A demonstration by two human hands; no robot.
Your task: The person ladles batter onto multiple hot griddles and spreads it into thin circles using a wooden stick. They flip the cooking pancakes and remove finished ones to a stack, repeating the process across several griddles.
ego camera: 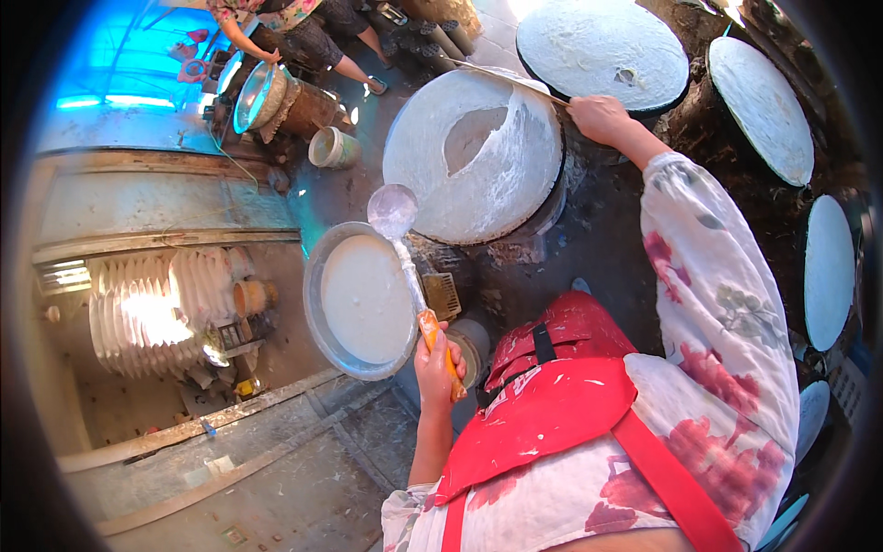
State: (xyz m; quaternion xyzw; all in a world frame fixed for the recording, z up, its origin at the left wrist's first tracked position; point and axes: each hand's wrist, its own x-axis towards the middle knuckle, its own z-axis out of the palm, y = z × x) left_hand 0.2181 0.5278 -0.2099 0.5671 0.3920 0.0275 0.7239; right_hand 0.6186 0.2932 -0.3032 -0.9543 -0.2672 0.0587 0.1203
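Observation:
The orange handle of a ladle (pixel 393 212) is gripped in my left hand (pixel 436 362). Its whitish, coated bowl lies over the far rim of a metal basin of white batter (pixel 365 300). My right hand (pixel 599 121) grips a thin stick (pixel 514 74) that runs along the far edge of a round griddle (pixel 441 186). A white, thin sheet of batter (pixel 507 176) covers much of this griddle; part of it is lifted or folded near the stick. A greyish bare-looking patch shows in the middle.
More round griddles with white tops, such as one behind (pixel 600 48) and one at right (pixel 762 110), curve around me. A plastic bucket (pixel 335 148) stands on the floor. Another person (pixel 290 27) is beside a metal bowl (pixel 255 103). Stacked white sacks (pixel 152 310) lie at left.

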